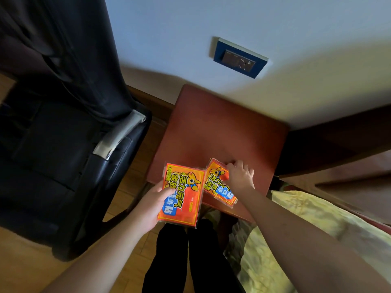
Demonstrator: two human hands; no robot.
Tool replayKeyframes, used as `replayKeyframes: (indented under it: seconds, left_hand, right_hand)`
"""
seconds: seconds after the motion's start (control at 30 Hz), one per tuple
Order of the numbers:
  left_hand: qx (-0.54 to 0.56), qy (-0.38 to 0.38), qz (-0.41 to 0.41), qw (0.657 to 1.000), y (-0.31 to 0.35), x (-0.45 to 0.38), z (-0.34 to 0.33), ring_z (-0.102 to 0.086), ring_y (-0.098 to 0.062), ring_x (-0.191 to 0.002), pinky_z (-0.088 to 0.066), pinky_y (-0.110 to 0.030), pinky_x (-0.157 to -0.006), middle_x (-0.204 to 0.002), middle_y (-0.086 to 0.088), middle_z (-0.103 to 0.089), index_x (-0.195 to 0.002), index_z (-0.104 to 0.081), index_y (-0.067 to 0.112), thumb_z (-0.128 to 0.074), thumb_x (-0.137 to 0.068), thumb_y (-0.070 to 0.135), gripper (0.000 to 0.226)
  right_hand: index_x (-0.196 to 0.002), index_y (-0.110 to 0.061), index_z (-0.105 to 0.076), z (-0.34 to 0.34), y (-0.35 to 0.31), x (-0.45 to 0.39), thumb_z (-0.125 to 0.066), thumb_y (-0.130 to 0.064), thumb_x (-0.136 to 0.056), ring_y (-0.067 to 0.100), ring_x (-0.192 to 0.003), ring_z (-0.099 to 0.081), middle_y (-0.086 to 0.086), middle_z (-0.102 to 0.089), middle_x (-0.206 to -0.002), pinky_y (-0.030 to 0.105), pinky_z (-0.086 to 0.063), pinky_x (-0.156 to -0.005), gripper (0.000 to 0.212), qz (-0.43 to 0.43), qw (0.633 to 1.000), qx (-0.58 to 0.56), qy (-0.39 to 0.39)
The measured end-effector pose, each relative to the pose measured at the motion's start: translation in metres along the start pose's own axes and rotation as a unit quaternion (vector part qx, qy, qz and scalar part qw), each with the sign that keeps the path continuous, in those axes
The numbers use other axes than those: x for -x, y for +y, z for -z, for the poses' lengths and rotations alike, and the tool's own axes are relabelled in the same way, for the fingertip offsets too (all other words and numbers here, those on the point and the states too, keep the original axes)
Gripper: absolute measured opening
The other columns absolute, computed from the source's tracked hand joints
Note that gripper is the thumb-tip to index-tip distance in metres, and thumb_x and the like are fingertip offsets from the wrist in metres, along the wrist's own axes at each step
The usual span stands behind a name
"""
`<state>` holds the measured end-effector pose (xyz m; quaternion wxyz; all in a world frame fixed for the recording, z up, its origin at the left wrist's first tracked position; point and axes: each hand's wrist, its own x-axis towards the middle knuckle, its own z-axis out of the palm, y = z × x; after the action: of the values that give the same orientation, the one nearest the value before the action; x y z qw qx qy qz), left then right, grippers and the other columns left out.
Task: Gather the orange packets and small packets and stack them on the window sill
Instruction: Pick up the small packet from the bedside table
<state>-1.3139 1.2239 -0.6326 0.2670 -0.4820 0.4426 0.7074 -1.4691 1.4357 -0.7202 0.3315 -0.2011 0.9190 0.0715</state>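
My left hand (151, 203) grips an orange packet (184, 195) with yellow and blue print, held just off the near edge of a reddish-brown bedside table (222, 127). A second orange packet (218, 182) of the same kind lies on the table's near edge. My right hand (240, 173) rests on that packet's far right corner, fingers curled over its edge; the packet still touches the table. No small packets or window sill show in this view.
A black leather chair (63, 157) with a dark garment over its back stands at the left. A bed with a yellow-green patterned cover (317, 240) is at the right. A blue wall socket plate (240, 57) sits above the table. My dark-trousered legs are below.
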Motion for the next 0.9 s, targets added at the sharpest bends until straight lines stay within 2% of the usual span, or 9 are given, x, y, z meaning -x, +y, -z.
replayKeyframes:
  seconds: [0.23, 0.33, 0.4, 0.5, 0.6, 0.67, 0.7, 0.77, 0.9]
  left_hand:
    - [-0.021, 0.016, -0.004, 1.000, 0.004, 0.007, -0.001, -0.075, -0.023, -0.091, -0.059, -0.038, -0.074, -0.097, -0.002, -0.079, -0.110, -0.062, 0.031, -0.055, -0.096, 0.029, 0.016]
    - [-0.033, 0.023, -0.009, 0.999, 0.009, 0.015, -0.001, -0.076, -0.020, -0.086, -0.059, -0.035, -0.069, -0.093, 0.000, -0.080, -0.108, -0.062, 0.032, -0.055, -0.096, 0.030, 0.015]
    - [-0.039, 0.014, -0.012, 0.999, 0.014, 0.023, -0.005, -0.076, -0.020, -0.087, -0.060, -0.034, -0.066, -0.095, -0.001, -0.080, -0.108, -0.063, 0.033, -0.055, -0.096, 0.029, 0.015]
    - [-0.062, 0.004, -0.018, 0.998, 0.022, 0.043, -0.013, -0.076, -0.022, -0.090, -0.060, -0.036, -0.069, -0.098, -0.002, -0.080, -0.110, -0.063, 0.034, -0.054, -0.096, 0.028, 0.017]
    - [-0.096, 0.023, -0.053, 0.994, 0.030, 0.065, -0.021, -0.075, -0.020, -0.092, -0.060, -0.041, -0.079, -0.101, 0.001, -0.079, -0.114, -0.062, 0.033, -0.052, -0.097, 0.028, 0.021]
    - [-0.114, 0.033, -0.071, 0.990, 0.036, 0.082, -0.029, -0.075, -0.017, -0.091, -0.060, -0.040, -0.080, -0.101, 0.003, -0.079, -0.114, -0.062, 0.032, -0.052, -0.098, 0.029, 0.020]
    - [-0.117, 0.032, -0.076, 0.990, 0.040, 0.092, -0.033, -0.075, -0.017, -0.091, -0.060, -0.040, -0.079, -0.100, 0.004, -0.079, -0.114, -0.062, 0.032, -0.052, -0.098, 0.029, 0.019]
    - [-0.120, 0.024, -0.084, 0.989, 0.048, 0.112, -0.041, -0.075, -0.019, -0.092, -0.060, -0.043, -0.082, -0.102, 0.001, -0.079, -0.113, -0.062, 0.032, -0.052, -0.098, 0.028, 0.019]
    - [-0.116, 0.018, -0.104, 0.988, 0.070, 0.151, -0.056, -0.075, -0.022, -0.093, -0.058, -0.044, -0.084, -0.101, -0.002, -0.079, -0.115, -0.062, 0.027, -0.051, -0.099, 0.023, 0.020]
  right_hand:
    - [-0.115, -0.012, -0.043, -0.005, 0.002, 0.002, -0.076, -0.036, -0.080, 0.025, -0.103, -0.063, 0.006, -0.068, -0.104, 0.038, -0.037, -0.088, 0.055, -0.017, 0.999, -0.022, 0.035]
    - [-0.126, -0.015, -0.038, 0.001, 0.010, 0.009, -0.075, -0.035, -0.080, 0.027, -0.101, -0.067, 0.007, -0.072, -0.102, 0.039, -0.038, -0.091, 0.063, -0.033, 0.998, -0.047, 0.015]
    - [-0.127, -0.018, -0.049, 0.012, 0.022, 0.015, -0.073, -0.036, -0.082, 0.030, -0.103, -0.068, 0.009, -0.072, -0.107, 0.039, -0.044, -0.089, 0.054, -0.008, 0.995, -0.091, -0.028]
    - [-0.112, -0.014, -0.067, 0.036, 0.039, 0.036, -0.066, -0.033, -0.089, 0.033, -0.103, -0.065, 0.014, -0.069, -0.109, 0.035, -0.047, -0.079, 0.030, 0.023, 0.980, -0.187, -0.057]
    - [-0.111, -0.011, -0.069, 0.064, 0.050, 0.065, -0.066, -0.032, -0.091, 0.032, -0.099, -0.065, 0.016, -0.071, -0.107, 0.030, -0.040, -0.071, 0.030, -0.001, 0.965, -0.258, -0.042]
    - [-0.112, -0.012, -0.068, 0.080, 0.059, 0.086, -0.066, -0.032, -0.091, 0.031, -0.099, -0.068, 0.013, -0.074, -0.108, 0.031, -0.047, -0.075, 0.029, -0.027, 0.946, -0.321, -0.043]
    - [-0.114, -0.012, -0.068, 0.088, 0.063, 0.097, -0.066, -0.031, -0.092, 0.031, -0.099, -0.069, 0.012, -0.075, -0.108, 0.035, -0.053, -0.083, 0.029, -0.039, 0.924, -0.377, -0.047]
    - [-0.116, -0.011, -0.067, 0.101, 0.070, 0.121, -0.066, -0.028, -0.092, 0.031, -0.099, -0.073, 0.012, -0.076, -0.110, 0.047, -0.056, -0.093, 0.029, -0.057, 0.846, -0.527, -0.063]
    - [-0.117, -0.013, -0.065, 0.133, 0.073, 0.169, -0.072, -0.027, -0.085, 0.026, -0.096, -0.076, 0.008, -0.079, -0.106, 0.041, -0.062, -0.080, 0.036, -0.069, 0.656, -0.744, -0.105]
